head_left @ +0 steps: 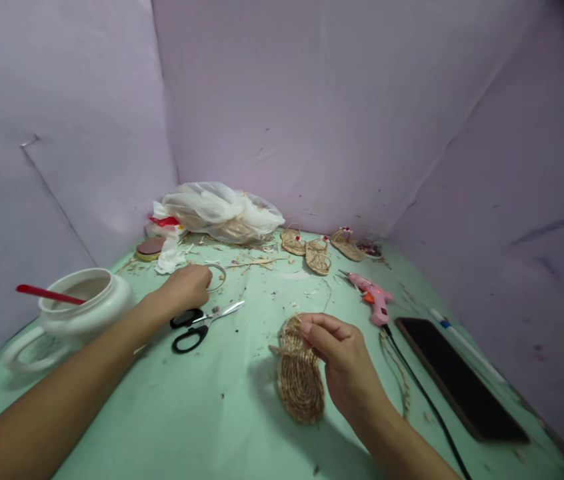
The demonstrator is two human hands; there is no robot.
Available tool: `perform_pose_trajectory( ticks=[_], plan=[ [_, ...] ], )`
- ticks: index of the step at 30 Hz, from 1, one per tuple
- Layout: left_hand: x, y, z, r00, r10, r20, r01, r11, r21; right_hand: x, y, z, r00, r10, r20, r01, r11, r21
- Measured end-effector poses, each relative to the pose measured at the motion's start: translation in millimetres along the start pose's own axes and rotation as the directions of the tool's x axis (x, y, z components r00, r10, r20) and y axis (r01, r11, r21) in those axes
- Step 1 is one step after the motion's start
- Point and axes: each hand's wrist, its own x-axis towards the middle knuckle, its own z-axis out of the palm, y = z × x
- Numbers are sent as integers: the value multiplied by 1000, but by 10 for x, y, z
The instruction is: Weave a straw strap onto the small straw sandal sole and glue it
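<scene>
My right hand (342, 353) pinches the upper part of a small woven straw slipper (301, 387), held tilted over the table with its ribbed sole surface showing. A strap crosses the slipper, and a short loose end sticks out to the left. My left hand (188, 291) is stretched forward, its fingers curled down at the left edge of a thin pale ring (218, 277); its fingertips are hidden. Just below that hand lie black-handled scissors (202, 328), blades slightly apart and pointing right.
A pink glue gun (375, 299) and a phone (462, 380) lie at right, beside a white pen (467, 343). Further back are finished-looking woven slippers (318, 257) and a plastic bag (222, 210). A white pot (87, 313) with a red-handled tool (49, 293) stands at left.
</scene>
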Motion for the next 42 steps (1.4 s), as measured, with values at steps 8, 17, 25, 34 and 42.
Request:
perform_pose_trajectory(
  ticks=[8, 17, 25, 34, 42],
  plan=[
    [38, 226, -73, 999, 21, -28, -18, 995, 102, -28, -38, -23, 990, -140, 14, 140, 984, -107],
    [-275, 964, -131, 963, 209, 168, -92, 847, -523, -50, -7, -31, 807, -587, 58, 578, 767, -279],
    [-339, 1046, -5, 966, 201, 164, -82, 837, -541, -71, 31, -30, 728, -665, 166, 679, 666, -310],
    [-363, 1095, 65, 953, 121, 276, 136, 647, -750, -58, 63, -3, 808, -563, 174, 588, 749, -304],
    [-392, 1062, 95, 955, 185, 231, 3, 775, -632, -81, 18, -15, 772, -602, 204, 632, 692, -349]
  ],
)
